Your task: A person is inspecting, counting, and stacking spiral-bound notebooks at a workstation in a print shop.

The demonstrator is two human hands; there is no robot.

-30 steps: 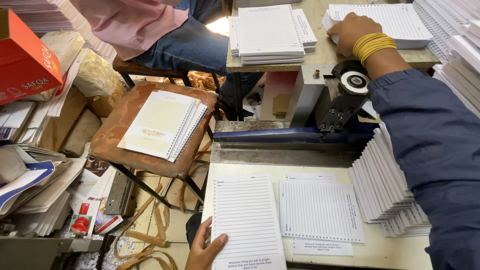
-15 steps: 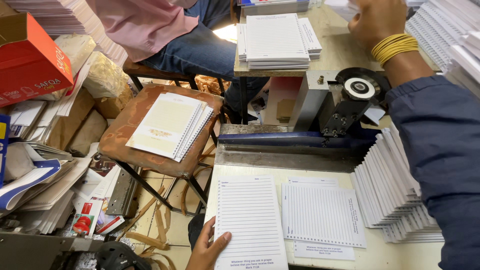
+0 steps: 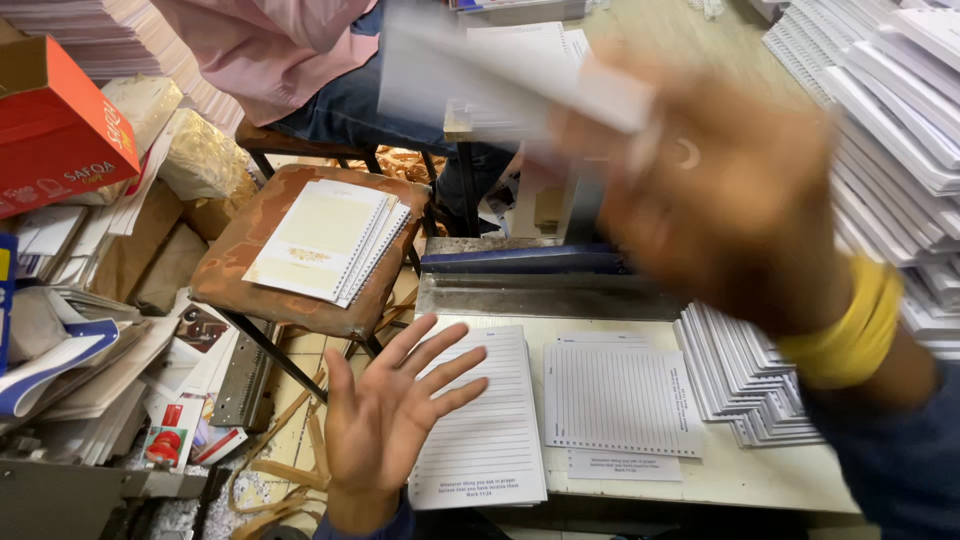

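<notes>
Two hands: both are working over a pale table (image 3: 770,485); the view is looking straight down on them.
Right hand (image 3: 730,190): it is blurring close to the lens, with yellow bangles (image 3: 850,320) at the wrist; it is closing on a sheaf of white sheets (image 3: 500,75) that is sticking out to its left.
Left hand (image 3: 385,420): it is spreading its fingers wide apart and holding nothing, hovering at the left edge of a lined page stack (image 3: 485,420), whose edge is lying partly beneath the fingertips; whether it is touching cannot be told.
Held sheets: they are looking light, thin and floppy, likely to fan out or slip unless pinched firmly along one edge with the thumb on top.
Beside the left hand: a punched lined pad (image 3: 620,395) is lying just right of the page stack, and fanned white booklets (image 3: 745,375) are lying further right, under the right forearm.
Beyond the hands: a grey metal machine bed (image 3: 545,290) is running across the table's far side.
Left of the left hand: a worn brown stool (image 3: 250,300) is carrying spiral-bound notebooks (image 3: 325,240).
Room: it is looking cramped, with tall paper piles (image 3: 900,130) to the right, an orange box (image 3: 55,130) and loose clutter far left, and another person in a pink shirt (image 3: 270,45) sitting beyond the stool.
</notes>
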